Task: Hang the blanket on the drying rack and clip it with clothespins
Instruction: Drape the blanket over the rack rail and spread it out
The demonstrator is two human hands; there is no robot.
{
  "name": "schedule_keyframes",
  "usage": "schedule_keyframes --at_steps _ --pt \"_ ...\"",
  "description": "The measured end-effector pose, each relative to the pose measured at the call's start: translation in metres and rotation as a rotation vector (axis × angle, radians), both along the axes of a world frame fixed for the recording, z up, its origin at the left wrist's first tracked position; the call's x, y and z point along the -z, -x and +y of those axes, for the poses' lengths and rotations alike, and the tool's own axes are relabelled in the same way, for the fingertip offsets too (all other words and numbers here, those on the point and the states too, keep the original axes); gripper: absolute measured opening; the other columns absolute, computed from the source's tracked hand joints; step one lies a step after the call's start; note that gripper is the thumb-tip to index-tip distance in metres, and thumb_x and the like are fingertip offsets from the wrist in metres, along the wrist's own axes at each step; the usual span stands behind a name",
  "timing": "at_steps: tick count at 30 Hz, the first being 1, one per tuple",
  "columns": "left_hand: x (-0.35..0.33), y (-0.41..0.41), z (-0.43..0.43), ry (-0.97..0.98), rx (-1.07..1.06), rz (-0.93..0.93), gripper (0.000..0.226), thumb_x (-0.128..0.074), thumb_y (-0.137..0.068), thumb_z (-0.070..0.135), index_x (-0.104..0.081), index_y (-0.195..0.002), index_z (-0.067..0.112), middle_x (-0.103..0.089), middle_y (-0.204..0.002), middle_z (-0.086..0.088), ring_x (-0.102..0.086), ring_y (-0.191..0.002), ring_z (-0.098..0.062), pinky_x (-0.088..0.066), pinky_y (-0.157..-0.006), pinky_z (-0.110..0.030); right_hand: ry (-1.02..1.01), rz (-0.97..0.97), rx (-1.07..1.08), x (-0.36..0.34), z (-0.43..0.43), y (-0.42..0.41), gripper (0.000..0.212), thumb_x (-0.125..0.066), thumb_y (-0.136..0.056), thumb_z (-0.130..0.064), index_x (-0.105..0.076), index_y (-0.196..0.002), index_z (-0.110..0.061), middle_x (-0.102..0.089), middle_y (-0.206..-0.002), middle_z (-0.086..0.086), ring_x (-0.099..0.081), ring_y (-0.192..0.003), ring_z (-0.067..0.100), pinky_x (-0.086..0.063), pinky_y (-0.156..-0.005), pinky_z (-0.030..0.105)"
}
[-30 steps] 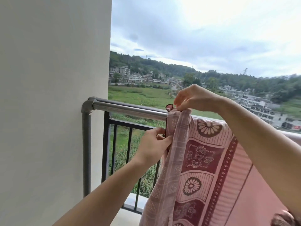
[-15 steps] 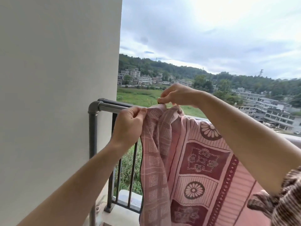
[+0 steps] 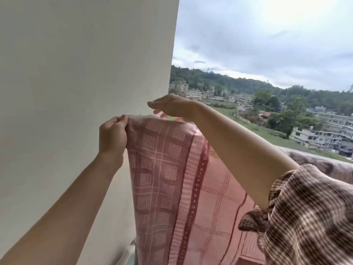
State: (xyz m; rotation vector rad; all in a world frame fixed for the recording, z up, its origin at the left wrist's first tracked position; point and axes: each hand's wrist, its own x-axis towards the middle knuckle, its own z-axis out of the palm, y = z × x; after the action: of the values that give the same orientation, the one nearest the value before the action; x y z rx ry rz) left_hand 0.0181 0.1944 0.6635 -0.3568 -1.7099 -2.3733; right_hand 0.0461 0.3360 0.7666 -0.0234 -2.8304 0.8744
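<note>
Head view: the blanket [image 3: 172, 169] is hung downward beside the wall [image 3: 76, 73], its top edge running left to right. Its upper left corner is pinched by the left grip [image 3: 112, 134]. The right grip [image 3: 172, 108], fingers straight and holding nothing, is held just above that edge. No clothespin is seen.

Right sleeve [image 3: 309, 217]: short, brown & cream checked knit w/ frilled dark-brown hem, ending at upper arm, well back from right-hand fingers [image 3: 158, 103]. Left arm [image 3: 76, 197] bare from left-hand fingers [image 3: 119, 121] back to frame edge.
</note>
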Motion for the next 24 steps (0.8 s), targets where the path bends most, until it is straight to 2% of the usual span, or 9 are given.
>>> schedule_keyframes --at_steps 2,4,6,9,14,17,20,22,24 --pt "0.021 0.009 -0.012 0.109 0.042 -0.055 0.034 -0.051 -0.094 0.02 -0.063 -0.063 0.016 -0.054 -0.055 0.006 -0.048 -0.057 -0.015 -0.037 -0.052 -0.023 -0.182 -0.128 -0.019 0.001 0.006 0.002 0.039 -0.052 -0.096 -0.034 -0.063 -0.12 -0.005 -0.065 -0.12 0.008 -0.061 -0.104 0.022 -0.049 -0.093 0.033" --pt "0.035 0.01 -0.017 0.19 0.199 -0.1 0.029 -0.052 -0.095 0.027 -0.069 -0.075 0.015 -0.06 -0.053 0.008 -0.054 -0.05 -0.012 -0.041 -0.046 -0.018 -0.188 -0.148 -0.03 0.0 0.017 0.001 0.036 -0.049 -0.097 -0.034 -0.066 -0.117 -0.008 -0.065 -0.113 0.003 -0.061 -0.093 0.016 -0.052 -0.082 0.034" --pt "0.041 0.011 -0.015 0.239 0.364 -0.086 0.034 -0.053 -0.093 0.041 -0.073 -0.093 0.013 -0.071 -0.073 0.001 -0.066 -0.063 -0.014 -0.052 -0.056 -0.024 -0.129 -0.147 -0.031 -0.001 0.026 0.0 0.034 -0.046 -0.099 -0.033 -0.065 -0.119 -0.012 -0.066 -0.111 0.004 -0.062 -0.088 0.013 -0.053 -0.071 0.029" --pt "0.04 0.018 -0.006 0.23 0.415 -0.031 0.037 -0.056 -0.09 0.042 -0.07 -0.105 0.011 -0.073 -0.098 -0.007 -0.068 -0.087 -0.023 -0.056 -0.07 -0.031 -0.163 -0.151 -0.021 0.001 0.03 0.002 0.037 -0.048 -0.097 -0.037 -0.065 -0.118 -0.011 -0.067 -0.114 0.005 -0.064 -0.096 0.018 -0.054 -0.077 0.033" --pt "0.021 0.03 0.004 0.159 0.267 0.11 0.019 -0.058 -0.092 0.028 -0.072 -0.087 0.018 -0.069 -0.084 0.0 -0.061 -0.079 -0.016 -0.051 -0.079 -0.034 -0.271 -0.011 -0.001 0.013 0.017 0.011 0.034 -0.06 -0.091 -0.035 -0.073 -0.1 -0.005 -0.066 -0.084 0.006 -0.053 -0.071 0.014 -0.044 -0.065 0.025" --pt "0.007 0.036 0.001 0.073 0.145 0.159 0.017 -0.06 -0.091 0.026 -0.072 -0.082 0.018 -0.067 -0.079 0.001 -0.06 -0.075 -0.012 -0.052 -0.076 -0.029 -0.293 0.165 0.051 0.017 0.017 0.012 0.027 -0.064 -0.089 -0.026 -0.075 -0.081 -0.003 -0.073 -0.08 0.006 -0.058 -0.066 0.011 -0.051 -0.064 0.029" --pt "0.022 0.035 -0.002 0.157 0.186 0.134 0.02 -0.063 -0.089 0.033 -0.071 -0.084 0.016 -0.068 -0.08 0.0 -0.061 -0.071 -0.011 -0.053 -0.07 -0.027 -0.332 0.156 0.052 0.024 0.019 -0.002 0.039 -0.057 -0.093 -0.033 -0.054 -0.059 -0.015 -0.047 -0.053 -0.004 -0.039 -0.045 0.009 -0.035 -0.046 0.024" --pt "0.048 0.028 -0.007 0.212 0.319 0.061 0.023 -0.064 -0.086 0.037 -0.07 -0.092 0.015 -0.07 -0.084 0.001 -0.064 -0.07 -0.011 -0.054 -0.065 -0.026 -0.392 0.174 0.05 0.033 0.019 -0.014 0.034 -0.055 -0.093 -0.036 -0.059 -0.065 -0.017 -0.056 -0.062 -0.006 -0.049 -0.051 0.007 -0.043 -0.048 0.024" --pt "0.077 0.019 -0.01 0.262 0.43 0.015 0.024 -0.065 -0.085 0.03 -0.069 -0.101 0.013 -0.073 -0.091 0.001 -0.069 -0.076 -0.012 -0.055 -0.067 -0.026 -0.481 0.271 0.075 0.046 0.016 -0.025 0.022 -0.056 -0.091 -0.032 -0.068 -0.091 -0.014 -0.068 -0.084 0.001 -0.064 -0.069 0.015 -0.057 -0.063 0.034"
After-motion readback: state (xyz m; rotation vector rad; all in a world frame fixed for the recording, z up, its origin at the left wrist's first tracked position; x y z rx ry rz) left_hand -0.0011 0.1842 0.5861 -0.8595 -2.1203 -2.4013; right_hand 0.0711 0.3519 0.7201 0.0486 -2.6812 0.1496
